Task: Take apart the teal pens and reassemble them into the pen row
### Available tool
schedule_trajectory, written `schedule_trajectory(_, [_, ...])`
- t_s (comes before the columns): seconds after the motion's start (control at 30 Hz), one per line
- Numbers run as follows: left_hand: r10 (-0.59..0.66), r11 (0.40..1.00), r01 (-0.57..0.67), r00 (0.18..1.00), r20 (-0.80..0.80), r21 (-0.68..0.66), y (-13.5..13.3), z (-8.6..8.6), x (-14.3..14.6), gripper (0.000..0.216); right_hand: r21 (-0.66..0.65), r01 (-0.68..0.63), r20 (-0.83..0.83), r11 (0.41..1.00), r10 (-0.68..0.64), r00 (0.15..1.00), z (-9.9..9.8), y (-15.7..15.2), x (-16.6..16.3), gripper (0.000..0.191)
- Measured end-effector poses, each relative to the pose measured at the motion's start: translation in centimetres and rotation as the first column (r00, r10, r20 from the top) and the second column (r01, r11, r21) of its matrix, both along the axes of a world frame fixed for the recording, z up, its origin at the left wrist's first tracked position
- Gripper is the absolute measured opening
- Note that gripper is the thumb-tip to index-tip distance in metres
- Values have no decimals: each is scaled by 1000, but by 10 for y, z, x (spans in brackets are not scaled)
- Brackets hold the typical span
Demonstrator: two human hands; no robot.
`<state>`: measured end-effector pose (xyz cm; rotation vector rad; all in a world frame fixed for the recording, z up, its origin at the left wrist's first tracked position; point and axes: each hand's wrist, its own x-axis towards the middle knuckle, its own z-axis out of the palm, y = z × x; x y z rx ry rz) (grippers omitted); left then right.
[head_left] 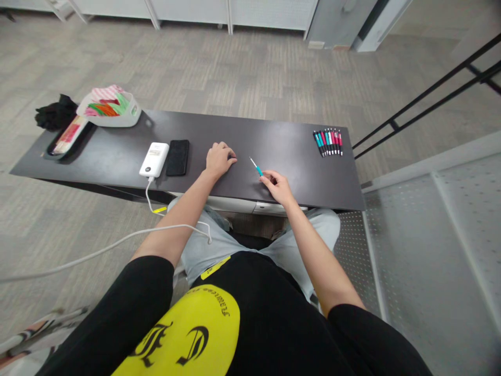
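Note:
My right hand (277,186) is closed in a pinch on a partly dismantled pen (258,170). Its teal grip section shows beyond my fingertips, and a thin pale tip sticks out toward the upper left. My fingers hide the pen's rear part. To the left, my left hand (219,160) rests low over the dark tabletop (242,137) with its fingers curled and thumb drawn in. A small dark patch shows between thumb and fingers; whether it is an object or shadow is unclear. The two hands are apart.
A row of several teal, white and red pens (327,142) lies at the right. Left of my hands are a black phone-like slab (177,157) and a white power bank (154,160) with a cable (117,243). A white basket (135,112), dark tray (58,155) and black cloth bundle (57,113) stand far left.

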<state>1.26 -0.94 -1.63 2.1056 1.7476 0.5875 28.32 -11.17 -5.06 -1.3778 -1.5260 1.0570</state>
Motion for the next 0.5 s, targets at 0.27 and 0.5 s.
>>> schedule_trajectory(0.27, [-14, 1000, 0, 828, 560, 25, -7, -7, -2, 23, 61, 17, -87, 998, -12, 996, -6, 3, 0, 27])
schedule_trajectory(0.5, [58, 998, -4, 430, 901, -63, -36, -13, 3, 60, 45, 16, -50, 999, -14, 999, -7, 5, -1, 19])
